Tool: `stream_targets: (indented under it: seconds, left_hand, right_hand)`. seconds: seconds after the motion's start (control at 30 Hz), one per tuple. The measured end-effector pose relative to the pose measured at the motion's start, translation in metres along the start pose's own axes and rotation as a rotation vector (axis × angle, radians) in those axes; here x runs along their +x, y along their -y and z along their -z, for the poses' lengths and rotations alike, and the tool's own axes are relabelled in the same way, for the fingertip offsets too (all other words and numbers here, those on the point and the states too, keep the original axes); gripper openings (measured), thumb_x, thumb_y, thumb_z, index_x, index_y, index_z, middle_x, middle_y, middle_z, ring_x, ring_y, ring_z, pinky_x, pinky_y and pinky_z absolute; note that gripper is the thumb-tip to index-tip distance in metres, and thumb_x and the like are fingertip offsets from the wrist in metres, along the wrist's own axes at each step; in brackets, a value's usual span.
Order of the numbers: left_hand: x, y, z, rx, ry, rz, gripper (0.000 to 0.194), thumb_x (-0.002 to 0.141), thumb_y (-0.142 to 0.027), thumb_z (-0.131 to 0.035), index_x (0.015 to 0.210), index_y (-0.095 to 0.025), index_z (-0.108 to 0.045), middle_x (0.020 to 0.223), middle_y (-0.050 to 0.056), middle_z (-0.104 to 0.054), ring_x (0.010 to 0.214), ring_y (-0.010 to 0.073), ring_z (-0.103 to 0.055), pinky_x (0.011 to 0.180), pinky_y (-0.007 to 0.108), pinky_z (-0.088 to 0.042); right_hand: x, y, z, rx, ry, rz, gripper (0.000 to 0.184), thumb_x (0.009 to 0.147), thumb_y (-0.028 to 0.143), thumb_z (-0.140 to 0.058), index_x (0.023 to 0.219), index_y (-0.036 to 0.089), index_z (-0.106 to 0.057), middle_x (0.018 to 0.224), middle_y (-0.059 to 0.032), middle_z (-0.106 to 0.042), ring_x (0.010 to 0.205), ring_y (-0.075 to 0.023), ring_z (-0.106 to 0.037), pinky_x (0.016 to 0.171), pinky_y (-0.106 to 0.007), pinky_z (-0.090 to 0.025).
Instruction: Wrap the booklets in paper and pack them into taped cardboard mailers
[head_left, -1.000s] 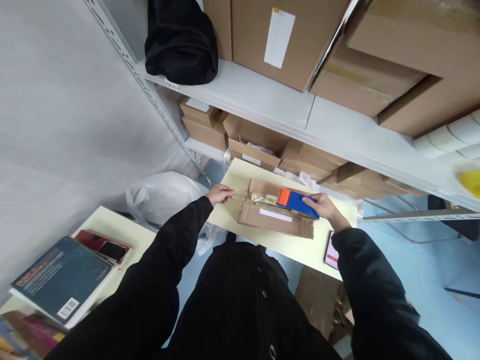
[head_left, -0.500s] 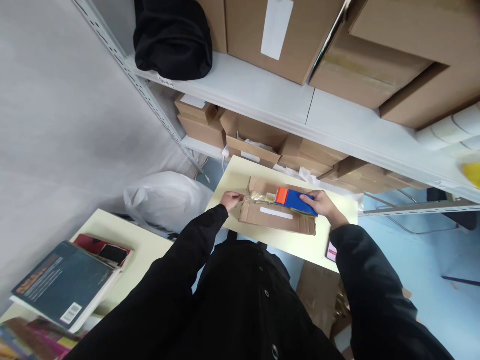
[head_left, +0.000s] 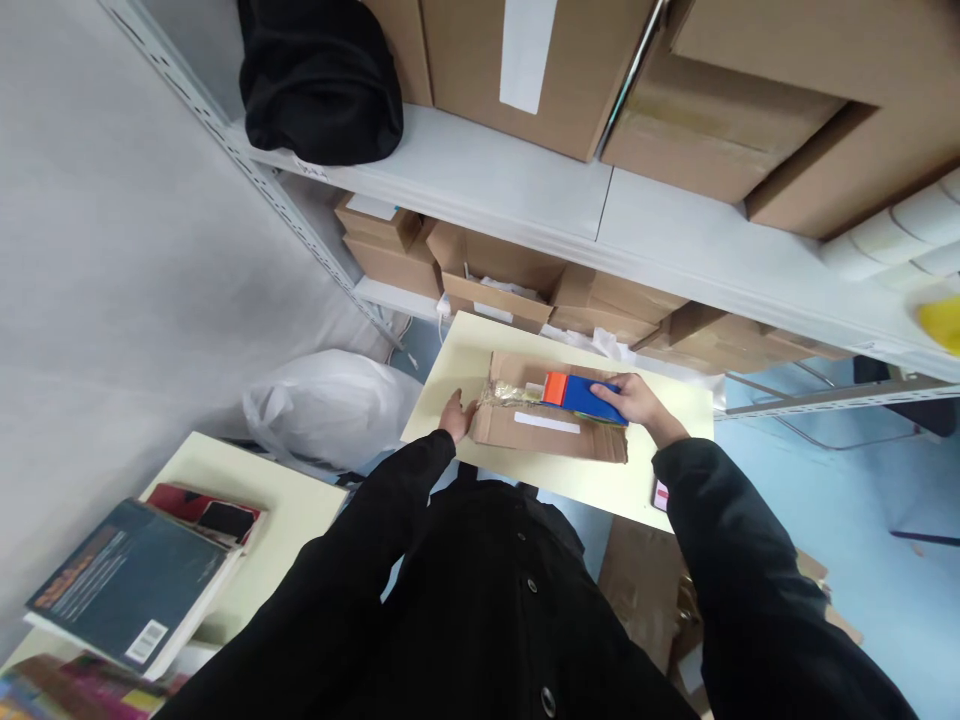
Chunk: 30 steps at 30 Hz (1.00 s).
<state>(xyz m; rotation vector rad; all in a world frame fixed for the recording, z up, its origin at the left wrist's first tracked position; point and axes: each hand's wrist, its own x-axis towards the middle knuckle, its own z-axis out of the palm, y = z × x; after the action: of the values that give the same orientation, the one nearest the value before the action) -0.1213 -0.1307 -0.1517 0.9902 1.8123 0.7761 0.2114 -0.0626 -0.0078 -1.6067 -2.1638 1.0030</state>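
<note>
Blue tape dispenser [head_left: 585, 394] is gripped by the right hand [head_left: 636, 399] over the right half of the cardboard box [head_left: 501, 432], left hand [head_left: 455, 416] spread loose by its left end, shiny tape [head_left: 511, 393] apparently stuck there, right half seemingly untaped, I'd say.

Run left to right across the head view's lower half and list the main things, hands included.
Dark blue-grey book, white translucent plastic bag, left hand, orange-and-blue plastic tape dispenser, right hand.

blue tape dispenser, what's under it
Below the blue tape dispenser is the cardboard box; its white label and some shiny tape near its left end show. The cardboard directly beneath the dispenser is covered; whether they touch is unclear.
</note>
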Motion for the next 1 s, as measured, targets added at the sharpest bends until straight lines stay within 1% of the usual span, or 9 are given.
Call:
stream_targets:
  seconds: [0.07, 0.17, 0.23, 0.3, 0.37, 0.47, 0.67, 0.83, 1.0]
  left_hand:
    - [-0.008, -0.01, 0.015, 0.086, -0.012, -0.125, 0.064, 0.089, -0.047, -0.046, 0.14, -0.008, -0.042, 0.144, 0.022, -0.044, 0.131, 0.0291, -0.047, 0.11, 0.045, -0.034]
    - [-0.025, -0.042, 0.029, 0.375, 0.033, -0.538, 0.074, 0.09, -0.053, -0.039, 0.145, -0.005, -0.031, 0.153, 0.023, -0.027, 0.144, 0.0299, -0.022, 0.116, 0.047, -0.022]
    - [-0.036, -0.065, 0.027, 0.598, 0.146, -0.761, 0.093, 0.082, -0.064, -0.048, 0.149, -0.004, -0.021, 0.156, 0.024, -0.017, 0.146, 0.0348, -0.01, 0.116, 0.054, -0.015]
    - [-0.043, -0.082, 0.017, 0.782, 0.245, -0.868, 0.111, 0.072, -0.072, -0.055, 0.149, -0.002, -0.018, 0.156, 0.026, -0.014, 0.146, 0.038, -0.007, 0.116, 0.057, -0.008]
    - [-0.045, -0.089, 0.005, 0.904, 0.295, -0.883, 0.12, 0.065, -0.076, -0.057, 0.149, 0.0, -0.017, 0.155, 0.027, -0.014, 0.146, 0.0389, -0.007, 0.116, 0.056, -0.004]
    - [-0.044, -0.086, -0.005, 0.979, 0.287, -0.835, 0.124, 0.064, -0.078, -0.057, 0.148, 0.003, -0.016, 0.155, 0.029, -0.012, 0.146, 0.0389, -0.008, 0.116, 0.054, -0.004]
    - [-0.041, -0.079, -0.004, 0.966, 0.299, -0.805, 0.123, 0.066, -0.075, -0.058, 0.148, 0.005, -0.015, 0.154, 0.03, -0.012, 0.145, 0.0388, -0.009, 0.116, 0.051, -0.006]
    - [-0.04, -0.08, -0.005, 1.007, 0.314, -0.787, 0.123, 0.066, -0.075, -0.057, 0.148, 0.005, -0.013, 0.155, 0.03, -0.011, 0.146, 0.0383, -0.009, 0.116, 0.05, -0.006]
    - [-0.04, -0.081, -0.006, 1.043, 0.311, -0.784, 0.123, 0.066, -0.076, -0.056, 0.148, 0.005, -0.013, 0.155, 0.029, -0.011, 0.146, 0.0378, -0.009, 0.116, 0.049, -0.007]
  right_hand:
    - [0.0, 0.001, 0.0, 0.001, -0.002, 0.01, 0.059, 0.077, 0.069, -0.05, 0.049, 0.017, -0.054, 0.05, -0.002, -0.054, 0.049, -0.0122, -0.045, 0.051, -0.027, -0.038]
    - [0.001, 0.001, 0.001, -0.007, 0.004, 0.005, 0.059, 0.077, 0.07, -0.05, 0.052, 0.017, -0.057, 0.053, -0.0027, -0.057, 0.05, -0.0128, -0.047, 0.052, -0.027, -0.039]
    - [0.002, 0.0, 0.002, -0.017, 0.01, -0.008, 0.06, 0.077, 0.07, -0.049, 0.055, 0.016, -0.061, 0.055, -0.0036, -0.06, 0.051, -0.0135, -0.049, 0.053, -0.027, -0.04]
    - [0.003, -0.001, 0.002, -0.031, 0.021, -0.01, 0.061, 0.078, 0.071, -0.048, 0.058, 0.015, -0.064, 0.056, -0.0044, -0.063, 0.052, -0.0144, -0.052, 0.053, -0.027, -0.041]
    - [0.005, 0.0, 0.003, -0.044, 0.041, -0.006, 0.062, 0.079, 0.071, -0.046, 0.061, 0.015, -0.066, 0.057, -0.0052, -0.064, 0.054, -0.0152, -0.054, 0.054, -0.027, -0.041]
    - [0.007, 0.003, 0.005, -0.095, 0.068, -0.001, 0.063, 0.08, 0.071, -0.045, 0.063, 0.015, -0.069, 0.059, -0.0064, -0.066, 0.055, -0.0159, -0.056, 0.055, -0.027, -0.042]
    - [0.01, 0.012, 0.016, -0.335, 0.132, 0.01, 0.065, 0.081, 0.073, -0.043, 0.075, 0.015, -0.073, 0.068, -0.0103, -0.069, 0.062, -0.0188, -0.06, 0.061, -0.029, -0.044]
    - [0.001, 0.006, 0.034, -0.366, 0.19, -0.034, 0.065, 0.081, 0.073, -0.044, 0.087, 0.016, -0.075, 0.077, -0.0105, -0.071, 0.067, -0.02, -0.062, 0.063, -0.029, -0.044]
    - [-0.016, -0.015, 0.061, -0.373, 0.209, -0.062, 0.063, 0.081, 0.071, -0.044, 0.071, 0.016, -0.071, 0.064, -0.0081, -0.065, 0.058, -0.0174, -0.057, 0.056, -0.029, -0.04]
